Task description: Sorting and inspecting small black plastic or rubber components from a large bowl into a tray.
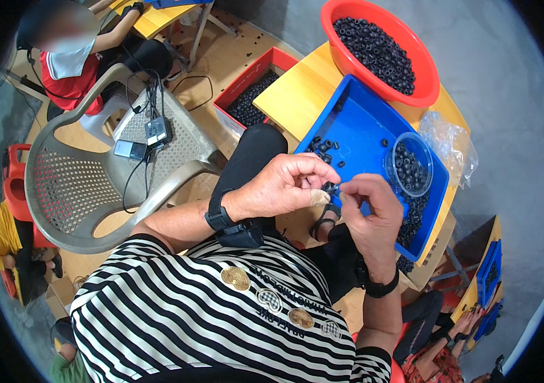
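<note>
My left hand point(285, 186) and my right hand point(374, 210) meet over my lap, both pinching a small black ring-shaped part point(331, 187) between their fingertips. Just beyond them lies a blue tray point(355, 137) on a yellow table, with a few loose black parts near its left side and a heap along its right side. A clear round tub point(410, 167) full of black parts stands in the tray. Both wrists wear black bands.
A red basin point(384, 48) of black parts sits at the table's far end, a red bin point(253, 89) of them on the floor left of it. A beige plastic chair point(112, 172) carries small devices and cables. Other people sit at the upper left and lower right.
</note>
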Demonstrator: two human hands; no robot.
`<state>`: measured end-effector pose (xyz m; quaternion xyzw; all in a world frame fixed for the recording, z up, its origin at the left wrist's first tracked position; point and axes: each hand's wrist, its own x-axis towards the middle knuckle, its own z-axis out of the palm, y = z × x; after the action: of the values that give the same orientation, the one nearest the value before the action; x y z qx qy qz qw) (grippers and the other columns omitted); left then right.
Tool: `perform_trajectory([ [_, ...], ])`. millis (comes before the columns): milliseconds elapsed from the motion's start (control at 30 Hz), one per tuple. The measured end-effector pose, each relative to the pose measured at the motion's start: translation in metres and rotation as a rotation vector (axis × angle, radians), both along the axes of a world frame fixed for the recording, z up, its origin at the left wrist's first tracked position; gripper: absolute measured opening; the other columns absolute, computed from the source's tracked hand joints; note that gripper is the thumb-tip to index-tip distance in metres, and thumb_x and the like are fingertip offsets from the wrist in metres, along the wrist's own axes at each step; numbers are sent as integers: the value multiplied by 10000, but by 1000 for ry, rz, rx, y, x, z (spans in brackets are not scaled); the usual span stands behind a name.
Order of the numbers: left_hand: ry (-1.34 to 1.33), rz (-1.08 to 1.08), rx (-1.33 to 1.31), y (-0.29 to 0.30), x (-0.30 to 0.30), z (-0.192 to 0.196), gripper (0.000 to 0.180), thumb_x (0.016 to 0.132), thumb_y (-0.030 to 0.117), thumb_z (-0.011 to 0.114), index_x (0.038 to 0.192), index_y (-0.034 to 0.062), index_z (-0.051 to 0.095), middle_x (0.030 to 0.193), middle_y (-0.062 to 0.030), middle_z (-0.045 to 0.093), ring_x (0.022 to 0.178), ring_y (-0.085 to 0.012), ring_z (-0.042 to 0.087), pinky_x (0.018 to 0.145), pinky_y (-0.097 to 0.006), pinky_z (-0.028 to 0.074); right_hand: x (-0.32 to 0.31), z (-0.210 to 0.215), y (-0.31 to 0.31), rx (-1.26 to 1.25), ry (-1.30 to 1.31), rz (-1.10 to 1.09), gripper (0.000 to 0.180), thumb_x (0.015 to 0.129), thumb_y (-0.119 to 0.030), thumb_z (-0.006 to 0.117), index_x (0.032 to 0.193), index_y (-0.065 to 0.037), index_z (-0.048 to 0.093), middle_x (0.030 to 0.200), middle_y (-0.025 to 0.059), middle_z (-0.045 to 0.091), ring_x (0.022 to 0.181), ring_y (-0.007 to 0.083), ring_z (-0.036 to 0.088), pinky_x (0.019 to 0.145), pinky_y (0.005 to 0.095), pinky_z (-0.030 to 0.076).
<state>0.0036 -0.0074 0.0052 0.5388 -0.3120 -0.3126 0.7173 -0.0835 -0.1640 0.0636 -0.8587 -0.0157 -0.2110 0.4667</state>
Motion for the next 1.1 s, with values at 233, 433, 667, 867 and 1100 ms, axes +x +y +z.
perform_trajectory([
  [233,-19,12,-16,2,0,-3,280,775,70,725,1036,36,632,811,46,490,686,-22,428,602,-170,365,1,4,0,-130,104,55,167,704,88,631,827,-25,619,787,68,590,617,131,575,533,243,464],
  [433,-29,17,4,2,0,-5,272,763,80,738,1011,28,640,814,33,509,707,-33,450,619,-178,382,6,12,0,-210,158,82,148,713,87,621,815,-20,615,770,49,581,589,97,545,520,219,439],
  [667,-110,31,14,6,1,-9,271,766,68,733,1013,17,635,854,16,532,727,-37,467,639,-179,398,5,11,6,-188,222,114,250,722,52,647,950,-41,601,798,77,610,654,167,609,557,273,475],
  [867,107,21,-13,6,-1,-10,275,780,55,718,1038,22,630,860,28,520,732,-28,461,652,-174,404,-2,2,6,-8,185,24,253,750,43,648,983,-45,607,819,60,643,670,113,604,563,237,465],
  [1100,119,46,-6,12,3,-10,240,796,42,688,1030,33,640,800,64,555,718,1,469,682,-162,423,3,-7,-23,-137,350,-88,163,769,-5,644,928,-27,613,797,100,634,647,172,596,576,280,466],
])
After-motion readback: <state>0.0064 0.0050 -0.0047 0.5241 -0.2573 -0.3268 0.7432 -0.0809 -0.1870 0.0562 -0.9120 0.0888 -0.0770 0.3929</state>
